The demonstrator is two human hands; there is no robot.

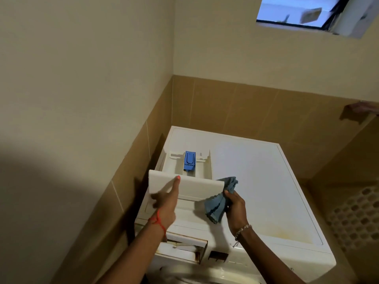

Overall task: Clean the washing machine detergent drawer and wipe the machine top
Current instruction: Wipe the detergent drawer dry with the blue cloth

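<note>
The white detergent drawer [196, 185] is out of its slot and sits over the left part of the white machine top [256, 181], with a blue insert [189, 160] in its middle compartment. My left hand [166, 206] holds the drawer by its front panel, index finger straight up the panel face and thumb spread to the left. My right hand [235, 208] grips a bunched blue cloth [217, 206] just right of the drawer's front corner. The empty drawer slot [182, 249] shows rust-brown stains at its edges.
The machine stands in a corner, with a tiled wall [131, 160] close on the left and another behind. A perforated laundry basket [359, 218] stands to the right. A wooden shelf bracket [356, 111] juts out at the right wall, and a window [297, 11] is high above.
</note>
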